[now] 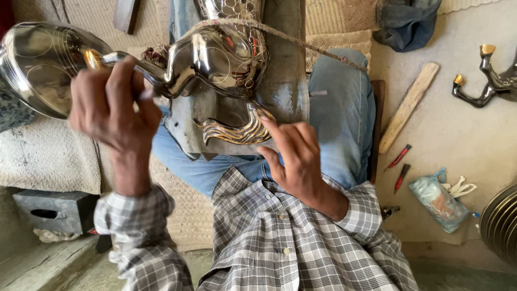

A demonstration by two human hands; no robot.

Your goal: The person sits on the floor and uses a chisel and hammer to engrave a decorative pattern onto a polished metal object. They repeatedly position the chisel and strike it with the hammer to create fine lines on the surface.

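Note:
A shiny metal vessel lies across my lap, with a round engraved body (218,59) and a wide polished base (37,64) at the far left. My left hand (113,108) is wrapped around the narrow neck between them. My right hand (296,159) reaches up from my lap. Its fingertips pinch the end of a curved, ridged silver-and-gold handle piece (234,132) just under the vessel's body. A thin rope (301,43) runs over the vessel and my blue-jeaned knee. Behind the vessel stands a grey metal post (285,81).
On the floor at the right lie a wooden stick (409,105), two red-handled tools (398,157), a small plastic bag (437,199) and a dark curved spout part with gold tips (487,81). A ribbed metal disc (501,223) shows at the right edge. A grey block (54,210) sits at lower left.

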